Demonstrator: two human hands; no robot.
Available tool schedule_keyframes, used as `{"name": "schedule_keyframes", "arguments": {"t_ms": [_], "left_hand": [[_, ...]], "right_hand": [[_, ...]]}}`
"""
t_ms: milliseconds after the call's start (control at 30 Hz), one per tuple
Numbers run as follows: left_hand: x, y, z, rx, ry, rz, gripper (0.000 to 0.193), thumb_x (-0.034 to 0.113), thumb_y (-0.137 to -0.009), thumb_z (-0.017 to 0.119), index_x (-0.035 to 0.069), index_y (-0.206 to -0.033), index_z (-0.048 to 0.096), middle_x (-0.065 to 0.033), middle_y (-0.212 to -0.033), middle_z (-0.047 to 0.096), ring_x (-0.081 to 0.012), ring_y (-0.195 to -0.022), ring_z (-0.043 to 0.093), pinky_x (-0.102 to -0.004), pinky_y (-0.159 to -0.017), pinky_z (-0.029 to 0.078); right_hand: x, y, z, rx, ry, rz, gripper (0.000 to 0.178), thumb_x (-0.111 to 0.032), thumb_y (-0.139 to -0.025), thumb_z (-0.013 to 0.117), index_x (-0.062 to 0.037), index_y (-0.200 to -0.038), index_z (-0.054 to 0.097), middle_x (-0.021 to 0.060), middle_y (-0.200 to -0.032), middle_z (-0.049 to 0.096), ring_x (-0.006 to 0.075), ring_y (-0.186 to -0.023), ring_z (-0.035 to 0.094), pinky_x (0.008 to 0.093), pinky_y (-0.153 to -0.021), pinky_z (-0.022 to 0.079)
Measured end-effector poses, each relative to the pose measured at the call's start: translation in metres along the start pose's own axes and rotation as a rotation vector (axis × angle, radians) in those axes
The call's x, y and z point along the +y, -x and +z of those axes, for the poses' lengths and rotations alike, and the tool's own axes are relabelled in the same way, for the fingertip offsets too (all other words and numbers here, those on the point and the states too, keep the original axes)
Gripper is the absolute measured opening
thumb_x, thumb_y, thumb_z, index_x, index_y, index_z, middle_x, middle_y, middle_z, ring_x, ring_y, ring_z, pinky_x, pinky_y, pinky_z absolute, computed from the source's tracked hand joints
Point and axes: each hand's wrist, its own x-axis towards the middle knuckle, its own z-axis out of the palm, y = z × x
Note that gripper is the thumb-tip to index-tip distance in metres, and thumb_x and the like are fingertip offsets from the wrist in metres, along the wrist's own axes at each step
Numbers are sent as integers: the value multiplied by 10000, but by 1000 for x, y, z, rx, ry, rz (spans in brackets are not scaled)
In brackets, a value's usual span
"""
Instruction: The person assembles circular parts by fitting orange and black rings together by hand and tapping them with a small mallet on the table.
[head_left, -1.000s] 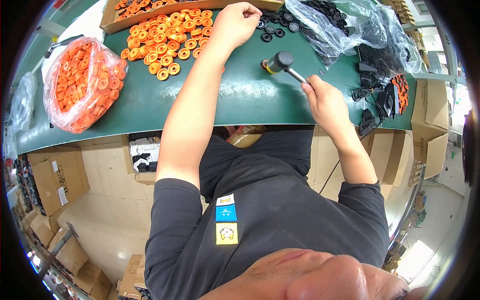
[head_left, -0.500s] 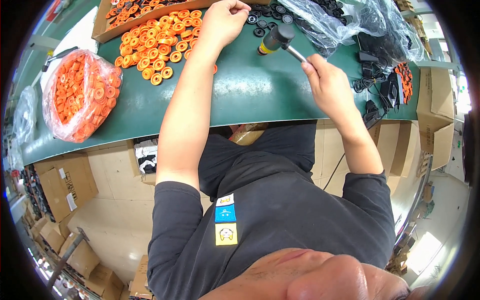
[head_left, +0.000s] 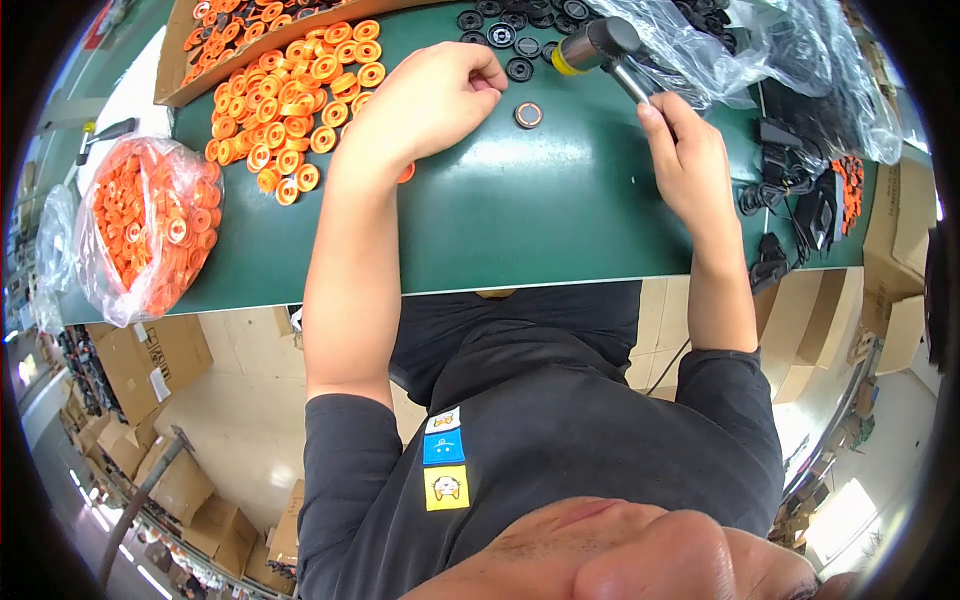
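Fingers of the right hand (head_left: 690,160) wrap tightly around the handle of a small mallet (head_left: 600,45), its head raised over the green table (head_left: 520,220) with a yellow face at one end; fingers of the left hand (head_left: 430,100) are curled loosely, knuckles down on the table, and whether they pinch anything cannot be told. Between the two hands lies one round disc (head_left: 528,115) — dark rim, paler middle — flat on the table, just beside the left fingertips; orange rings (head_left: 300,90) spread to the left, small black rings (head_left: 510,30) sit beyond, and a clear bag of orange rings (head_left: 150,225) rests at the table's left end.
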Motion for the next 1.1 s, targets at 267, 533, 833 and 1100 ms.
{"name": "schedule_keyframes", "arguments": {"t_ms": [267,533,833,1100], "left_hand": [[3,6,6,77,-27,0,164,84,-937,581,-16,-1023,677,-136,-926,696,-240,-879,668,-330,-813,517],[1,2,9,148,-3,-12,182,70,-932,544,-20,-1029,670,-161,-889,694,-276,-863,675,-363,-804,524],[-19,-7,10,150,181,-105,196,94,-960,535,-11,-1065,663,-68,-885,655,-156,-757,649,-304,-709,534],[-16,-7,10,149,146,-126,200,109,-957,546,-7,-1068,666,-67,-888,665,-142,-732,645,-307,-693,527]], "right_hand": [[-9,5,-9,-191,-83,-27,200,-231,-979,607,-34,-945,610,196,-750,627,417,-703,619,475,-617,472],[-29,0,-15,-286,144,-204,229,-257,-980,582,-46,-906,538,183,-764,631,427,-734,626,526,-630,482],[-47,7,-15,-199,136,-219,226,-255,-988,572,-46,-914,529,184,-755,616,426,-728,618,519,-629,478],[-35,8,-10,-227,173,-227,229,-263,-992,569,-48,-920,534,187,-759,619,425,-728,616,518,-633,476]]}}
